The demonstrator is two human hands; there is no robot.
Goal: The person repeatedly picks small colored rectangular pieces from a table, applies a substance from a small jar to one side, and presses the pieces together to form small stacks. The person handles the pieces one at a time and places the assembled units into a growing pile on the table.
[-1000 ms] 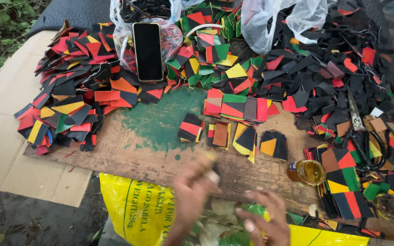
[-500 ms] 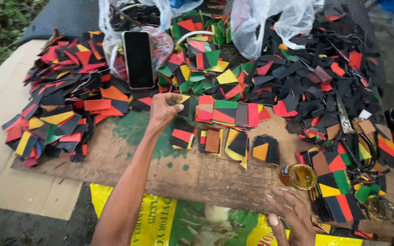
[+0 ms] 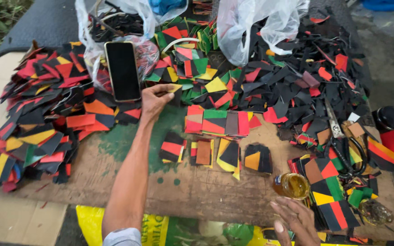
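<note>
left hand (image 3: 153,101) pinches a yellow-and-black cut piece (image 3: 175,89) just right of the phone (image 3: 122,70), hemmed by piles. right hand (image 3: 295,222) open, grasping nothing, at the board (image 3: 115,182) edge well below-right of phone, beside a glue jar (image 3: 292,185).

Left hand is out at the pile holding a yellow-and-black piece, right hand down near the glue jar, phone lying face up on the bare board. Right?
Not the phone: in the head view it lies on a clear plastic bag, not the bare board. The rest holds: left hand, piece, right hand, jar.
</note>
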